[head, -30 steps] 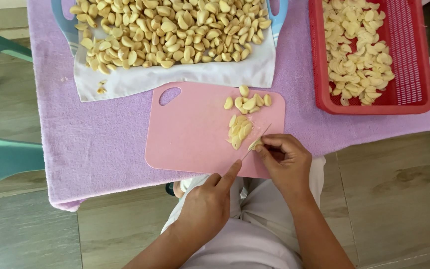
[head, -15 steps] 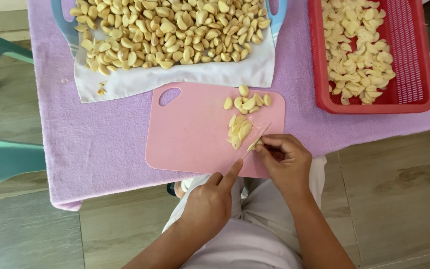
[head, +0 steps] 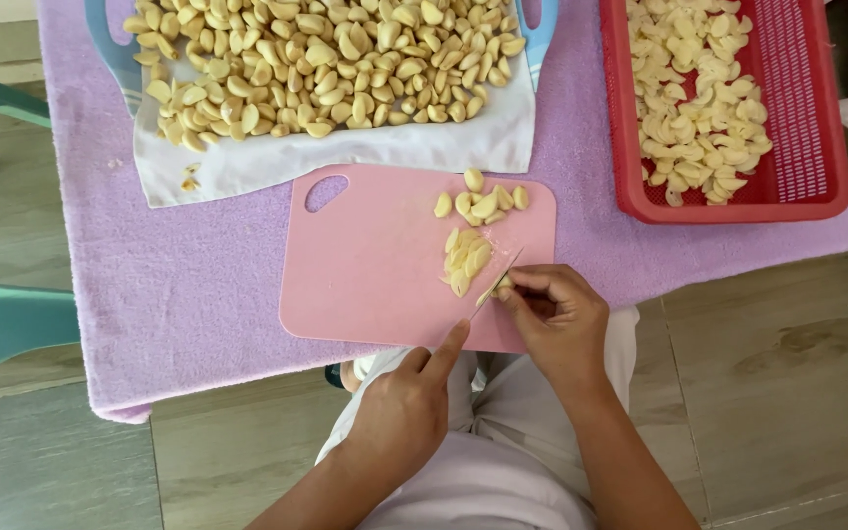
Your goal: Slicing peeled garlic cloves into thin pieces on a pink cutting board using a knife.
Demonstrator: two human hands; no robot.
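A: Where did the clove lie on the pink cutting board?
B: At its near right edge, pinched in the right hand.
A: And the knife?
B: Gripped by the left hand, blade slanting up-right against the garlic clove.

Knife handle hidden inside left hand, clove under right fingers mostly covered, red basket cut off at top
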